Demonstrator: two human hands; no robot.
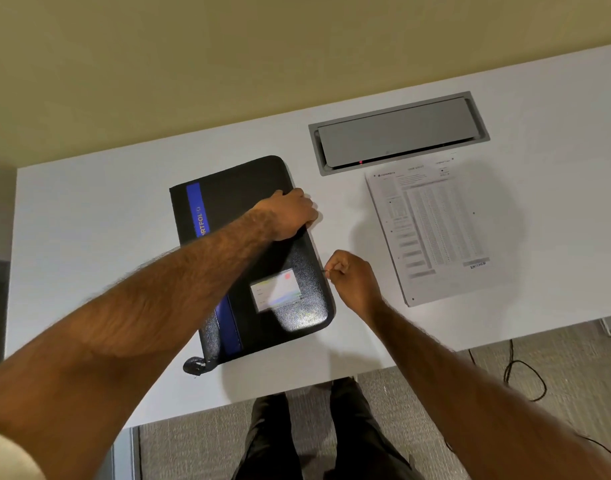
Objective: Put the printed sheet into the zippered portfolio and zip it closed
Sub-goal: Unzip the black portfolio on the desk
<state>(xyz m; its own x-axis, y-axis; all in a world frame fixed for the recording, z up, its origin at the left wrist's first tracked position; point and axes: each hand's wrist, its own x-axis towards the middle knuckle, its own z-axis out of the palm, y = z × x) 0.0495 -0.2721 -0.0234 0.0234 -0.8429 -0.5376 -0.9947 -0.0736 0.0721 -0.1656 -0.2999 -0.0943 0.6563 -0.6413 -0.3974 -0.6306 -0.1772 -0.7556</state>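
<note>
A black zippered portfolio (234, 188) with a blue stripe and a clear card window lies flat on the white desk (89, 220). My left hand (290, 213) presses on its right edge, fingers curled over the side. Just off the same edge, lower down, my right hand (352, 277) pinches the small zipper pull between thumb and finger. The printed sheet (432, 233), covered in tables of small text, lies flat on the desk to the right of the portfolio, apart from both hands.
A grey cable hatch (397, 131) is set into the desk behind the sheet. The desk's near edge runs just below the portfolio. My legs and black cables (518, 372) show on the carpet below.
</note>
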